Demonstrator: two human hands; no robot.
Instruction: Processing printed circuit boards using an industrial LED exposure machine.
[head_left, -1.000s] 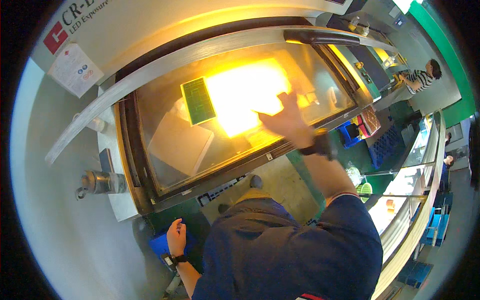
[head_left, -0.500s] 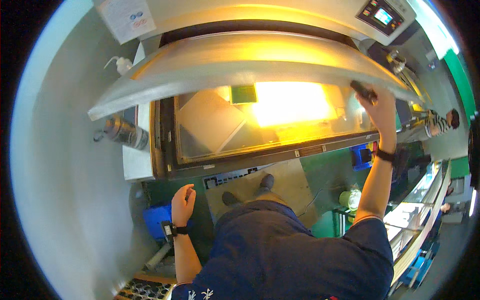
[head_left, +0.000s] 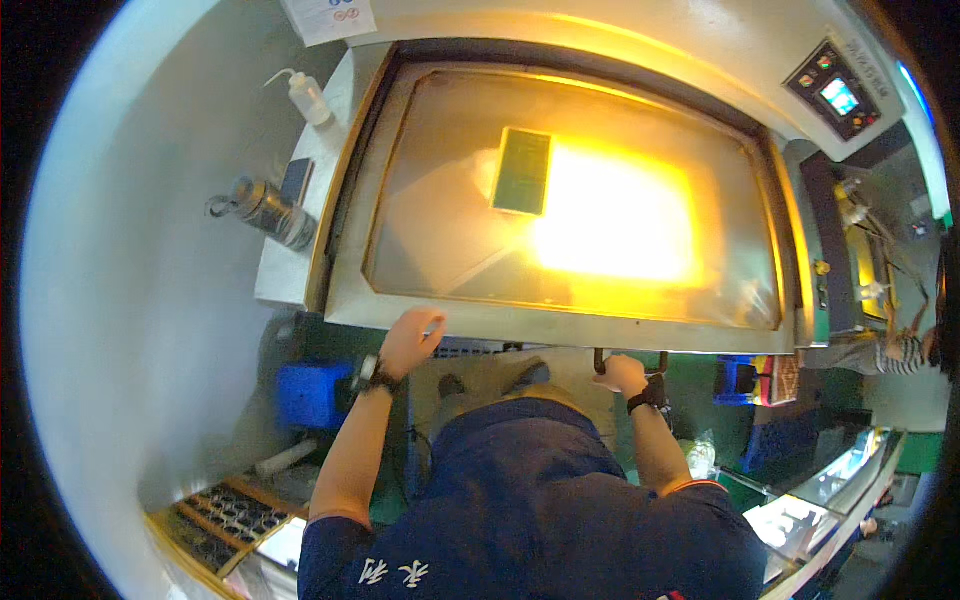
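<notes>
In front of me the metal-framed lid [head_left: 490, 320] with a see-through sheet lies lowered over the machine's bed. My right hand [head_left: 626, 374] is closed round the black handle [head_left: 600, 361] at the lid's front edge. My left hand [head_left: 408, 342] is by the front rail's left part, holding nothing, its fingers loosely bent and apart; I cannot tell if it touches the rail. Under the sheet lie a dark green rectangular panel [head_left: 522, 170] and a pale square board [head_left: 440, 235]. Bright yellow-white light [head_left: 615, 215] glares beside the panel.
On the left ledge stand a white squeeze bottle [head_left: 309, 98] and a drink bottle [head_left: 272, 212]. A control panel [head_left: 838, 95] is at the upper right. Blue bins [head_left: 312, 395] are on the floor. Another person in a striped top [head_left: 895, 352] is at the far right.
The lid has come down from a raised tilt to flat. My right hand has moved down and toward me with its handle. My left hand has risen to the front rail.
</notes>
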